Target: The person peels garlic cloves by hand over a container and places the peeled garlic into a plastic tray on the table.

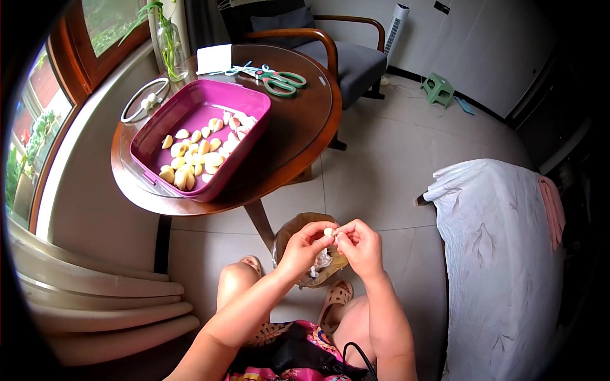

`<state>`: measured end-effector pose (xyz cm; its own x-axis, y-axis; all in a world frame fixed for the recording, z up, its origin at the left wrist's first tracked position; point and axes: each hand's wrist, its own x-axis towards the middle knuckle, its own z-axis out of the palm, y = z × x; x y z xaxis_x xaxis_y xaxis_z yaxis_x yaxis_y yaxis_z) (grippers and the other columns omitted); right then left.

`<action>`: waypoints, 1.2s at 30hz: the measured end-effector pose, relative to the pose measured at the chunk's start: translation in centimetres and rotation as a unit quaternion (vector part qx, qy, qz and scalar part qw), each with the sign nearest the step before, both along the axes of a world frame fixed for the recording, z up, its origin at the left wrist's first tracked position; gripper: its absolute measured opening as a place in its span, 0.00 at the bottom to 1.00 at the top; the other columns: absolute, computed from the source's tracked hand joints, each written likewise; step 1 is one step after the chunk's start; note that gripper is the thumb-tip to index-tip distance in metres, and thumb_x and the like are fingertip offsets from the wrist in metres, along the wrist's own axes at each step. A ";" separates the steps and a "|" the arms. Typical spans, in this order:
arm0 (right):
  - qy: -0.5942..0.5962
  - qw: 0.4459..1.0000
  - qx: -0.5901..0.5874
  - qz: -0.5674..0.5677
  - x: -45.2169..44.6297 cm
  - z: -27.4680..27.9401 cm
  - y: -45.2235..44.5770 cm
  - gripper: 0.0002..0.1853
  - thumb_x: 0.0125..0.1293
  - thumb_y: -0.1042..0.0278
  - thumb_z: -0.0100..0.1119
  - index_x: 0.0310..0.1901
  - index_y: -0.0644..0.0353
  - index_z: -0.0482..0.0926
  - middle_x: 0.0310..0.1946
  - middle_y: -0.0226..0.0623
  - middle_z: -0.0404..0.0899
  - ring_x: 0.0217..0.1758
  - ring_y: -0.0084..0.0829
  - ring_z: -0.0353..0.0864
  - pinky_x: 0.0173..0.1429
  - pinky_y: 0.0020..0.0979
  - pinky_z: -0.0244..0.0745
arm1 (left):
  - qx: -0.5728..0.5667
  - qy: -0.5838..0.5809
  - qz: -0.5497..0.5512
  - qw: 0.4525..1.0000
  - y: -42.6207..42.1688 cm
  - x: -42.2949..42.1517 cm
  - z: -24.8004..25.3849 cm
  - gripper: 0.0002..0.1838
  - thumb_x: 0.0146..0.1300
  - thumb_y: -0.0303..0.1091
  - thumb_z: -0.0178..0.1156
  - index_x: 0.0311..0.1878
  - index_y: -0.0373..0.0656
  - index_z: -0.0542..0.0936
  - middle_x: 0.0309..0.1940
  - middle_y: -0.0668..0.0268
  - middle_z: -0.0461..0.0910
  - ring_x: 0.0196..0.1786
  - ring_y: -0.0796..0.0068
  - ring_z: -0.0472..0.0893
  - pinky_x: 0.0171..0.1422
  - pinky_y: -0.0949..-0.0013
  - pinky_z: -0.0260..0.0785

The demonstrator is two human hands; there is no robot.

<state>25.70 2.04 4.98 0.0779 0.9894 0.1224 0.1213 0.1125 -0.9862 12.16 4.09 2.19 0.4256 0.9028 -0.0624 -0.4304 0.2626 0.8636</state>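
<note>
Above a lined bin [293, 230] on the floor, my left hand [309, 245] pinches a small pale garlic clove [328, 232]. My right hand [358, 246] meets it from the right, its thumb and fingers pressed together at the clove's edge on a bit of skin. Whitish peelings [322, 260] lie in the bin below. On the round table stands a purple box [219, 95] with many pale cloves [190, 154] in its near part and some pinkish unpeeled ones [238, 124] along its right side.
Green-handled scissors [283, 82], a white card [214, 59], a glass vase [170, 47] and a white cable [130, 105] are on the wooden table [311, 120]. An armchair [356, 60] stands behind, a green stool [438, 89] farther right, a cloth-covered piece [495, 254] at right.
</note>
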 end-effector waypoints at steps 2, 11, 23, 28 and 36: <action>0.019 1.000 -0.021 0.003 0.0 0.0 0.1 0.00 0.57 0.80 0.50 0.30 0.67 0.70 0.22 0.32 0.74 0.21 0.15 0.70 0.26 0.17 0.67 | -0.040 -0.041 -0.017 0.998 0.2 0.0 -0.4 0.13 0.59 0.26 0.54 0.47 0.38 0.72 0.41 0.67 0.75 0.44 0.79 0.73 0.53 0.74 0.64; 0.061 0.993 -0.099 -0.010 0.2 0.6 0.2 0.02 0.56 0.77 0.50 0.29 0.65 0.71 0.21 0.33 0.74 0.20 0.16 0.70 0.24 0.17 0.66 | -0.171 -0.109 -0.032 0.979 0.4 -0.4 -0.2 0.12 0.61 0.32 0.52 0.48 0.41 0.73 0.38 0.70 0.76 0.42 0.80 0.73 0.50 0.73 0.64; 0.131 0.987 -0.090 0.002 0.4 -0.4 0.8 0.04 0.55 0.78 0.51 0.33 0.66 0.71 0.25 0.34 0.74 0.24 0.18 0.72 0.27 0.18 0.68 | -0.176 -0.105 0.013 0.979 0.8 -0.9 -0.3 0.12 0.61 0.28 0.52 0.48 0.41 0.74 0.37 0.70 0.75 0.39 0.82 0.73 0.46 0.78 0.65; 0.196 0.972 -0.115 0.062 -0.4 0.7 0.6 0.09 0.57 0.78 0.52 0.40 0.65 0.70 0.32 0.34 0.73 0.28 0.20 0.73 0.32 0.19 0.71 | -0.139 -0.115 0.008 0.984 0.7 -0.9 -0.5 0.12 0.60 0.27 0.53 0.47 0.39 0.73 0.39 0.67 0.75 0.43 0.79 0.73 0.51 0.75 0.66; 0.141 0.982 -0.108 0.068 -0.1 -0.9 0.9 0.03 0.57 0.77 0.55 0.33 0.64 0.71 0.24 0.29 0.72 0.22 0.17 0.70 0.28 0.17 0.66 | -0.192 -0.174 -0.016 0.966 0.7 -1.2 -0.3 0.13 0.57 0.24 0.55 0.47 0.39 0.74 0.38 0.65 0.76 0.42 0.75 0.75 0.53 0.72 0.67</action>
<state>25.56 2.98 4.13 -0.0562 0.9936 -0.0981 -0.1612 -0.1060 -0.9812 11.01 4.82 1.88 0.5078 0.8279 -0.2380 -0.6632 0.5521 0.5053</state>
